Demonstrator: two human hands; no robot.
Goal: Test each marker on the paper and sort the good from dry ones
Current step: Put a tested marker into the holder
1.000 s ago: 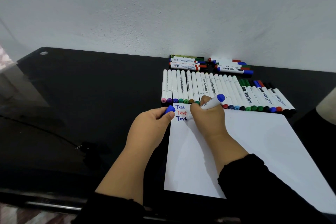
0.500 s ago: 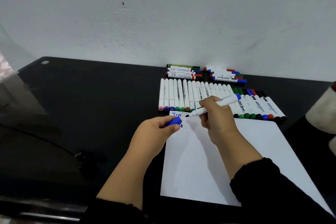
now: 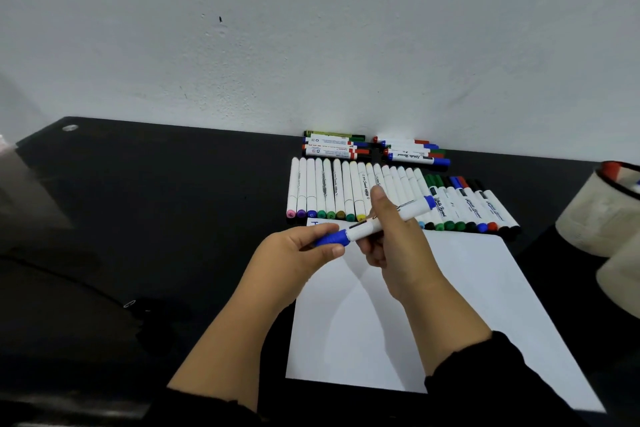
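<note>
The left hand (image 3: 294, 250) is pinching the blue cap (image 3: 332, 238), seating it on the marker (image 3: 384, 220) that the right hand's (image 3: 394, 246) grip is grasping, likely to keep the tip from drying. The marker is hovering above the paper's (image 3: 467, 288) far-left corner, its long axis running left-near to right-far, capped tip pointing left.

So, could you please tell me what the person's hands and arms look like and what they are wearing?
Both the left hand and the right hand are bare: no gloves, and no rings or watch visible. The forearms are uncovered, with black long sleeves pushed up toward the elbows. No markings or cables show on them.
</note>
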